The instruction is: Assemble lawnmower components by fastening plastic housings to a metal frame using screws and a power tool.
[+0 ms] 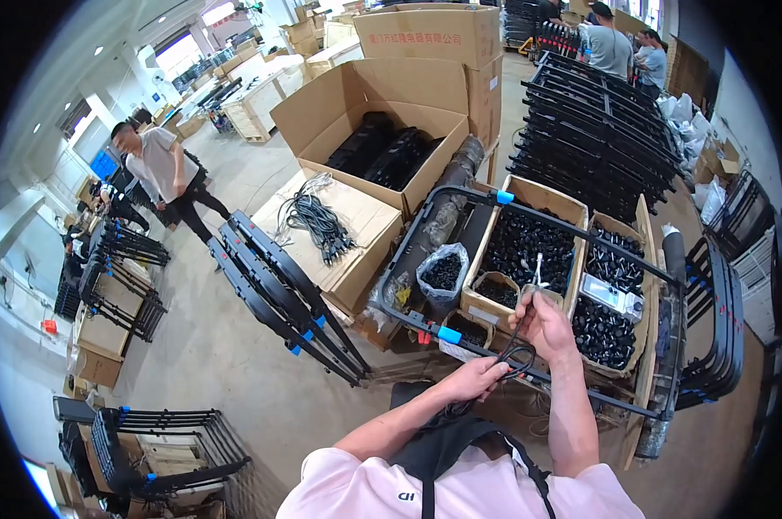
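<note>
A looped black cable (518, 357) runs between my hands, above the near rail of a black metal frame (572, 227). My left hand (480, 379) is closed round the cable's lower part, close to my body. My right hand (547, 329) is raised farther to the right, fingers pinched on the cable near its end. White tips (539, 268) show just beyond those fingers; their exact form is too small to make out. Under the frame stand a carton of small black parts (529, 246) and a clear plastic bag (443, 270) holding more black pieces.
A coiled bundle of black cables (317, 221) lies on a carton to the left, beside an open box (322, 95) of black parts. Black frames (278, 294) lean at left; more are stacked (594, 130) at far right. A person (162, 164) walks at left.
</note>
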Demonstrator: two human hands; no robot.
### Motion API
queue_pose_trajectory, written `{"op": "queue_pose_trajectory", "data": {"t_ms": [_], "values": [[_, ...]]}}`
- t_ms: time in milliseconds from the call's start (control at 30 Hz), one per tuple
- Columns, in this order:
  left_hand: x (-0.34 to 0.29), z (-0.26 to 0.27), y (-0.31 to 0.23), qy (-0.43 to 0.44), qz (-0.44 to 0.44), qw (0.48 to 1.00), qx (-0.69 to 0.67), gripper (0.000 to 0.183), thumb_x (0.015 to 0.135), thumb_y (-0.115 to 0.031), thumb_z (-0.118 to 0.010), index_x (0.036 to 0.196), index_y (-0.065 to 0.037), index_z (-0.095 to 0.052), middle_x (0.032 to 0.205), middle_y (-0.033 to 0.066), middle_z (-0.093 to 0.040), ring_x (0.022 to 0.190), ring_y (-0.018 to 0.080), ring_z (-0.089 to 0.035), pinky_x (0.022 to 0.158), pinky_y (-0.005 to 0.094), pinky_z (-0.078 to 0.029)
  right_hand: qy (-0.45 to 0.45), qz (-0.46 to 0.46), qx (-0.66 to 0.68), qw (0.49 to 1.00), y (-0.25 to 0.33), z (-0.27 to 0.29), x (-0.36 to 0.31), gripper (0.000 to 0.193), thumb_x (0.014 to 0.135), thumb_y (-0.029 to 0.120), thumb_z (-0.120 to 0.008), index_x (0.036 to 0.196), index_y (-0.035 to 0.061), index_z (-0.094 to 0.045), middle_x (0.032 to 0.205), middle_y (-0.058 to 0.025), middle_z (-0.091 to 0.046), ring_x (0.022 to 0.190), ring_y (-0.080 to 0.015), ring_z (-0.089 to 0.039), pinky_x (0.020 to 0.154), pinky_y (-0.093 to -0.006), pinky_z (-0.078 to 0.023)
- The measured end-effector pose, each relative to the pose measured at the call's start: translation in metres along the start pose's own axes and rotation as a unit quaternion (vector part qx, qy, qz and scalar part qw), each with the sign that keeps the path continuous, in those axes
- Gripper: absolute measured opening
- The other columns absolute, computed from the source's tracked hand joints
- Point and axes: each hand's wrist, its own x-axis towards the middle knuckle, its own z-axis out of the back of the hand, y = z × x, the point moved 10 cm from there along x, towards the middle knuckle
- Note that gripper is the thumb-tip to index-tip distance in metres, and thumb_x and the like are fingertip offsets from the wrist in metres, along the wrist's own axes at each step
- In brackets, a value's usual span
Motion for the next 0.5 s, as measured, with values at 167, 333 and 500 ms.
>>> {"op": "queue_pose_trajectory", "data": {"t_ms": [167, 333, 500], "values": [[0.011, -0.001, -0.016, -0.032, 0.024, 0.999, -0.026, 0.042, 0.113, -0.042, -0.050, 0.095, -0.005, -0.060, 0.070, -0.0011, -0.054, 0.053, 0.0094, -0.052, 0.051, 0.0278, -0.045, -0.114, -0.032, 0.146, 0.982, -0.005, 0.049, 0.042, 0.030, 0.113, 0.036, -0.050, 0.099, 0.0101, -0.058, 0.067, 0.0069, -0.041, 0.057, -0.0110, -0.041, 0.059, -0.0317, -0.041], [0.027, 0.003, -0.038, -0.076, 0.017, 0.997, -0.011, 0.043, 0.113, -0.042, -0.051, 0.092, -0.005, -0.057, 0.069, 0.0005, -0.054, 0.055, 0.0116, -0.052, 0.052, 0.0303, -0.047, -0.183, 0.026, 0.197, 0.963, 0.017, 0.077, 0.075, 0.030, 0.114, 0.031, -0.046, 0.093, 0.0112, -0.057, 0.062, 0.0080, -0.039, 0.047, -0.0079, -0.034, 0.047, -0.0275, -0.031], [0.019, -0.005, -0.034, -0.062, 0.065, 0.995, -0.053, 0.042, 0.113, -0.042, -0.052, 0.091, -0.006, -0.057, 0.071, 0.0012, -0.054, 0.059, 0.0132, -0.054, 0.055, 0.0319, -0.049, -0.252, 0.064, 0.189, 0.947, 0.039, 0.114, 0.092, 0.030, 0.112, 0.028, -0.046, 0.092, 0.0098, -0.057, 0.061, 0.0062, -0.039, 0.044, -0.0091, -0.033, 0.043, -0.0290, -0.029]]}}
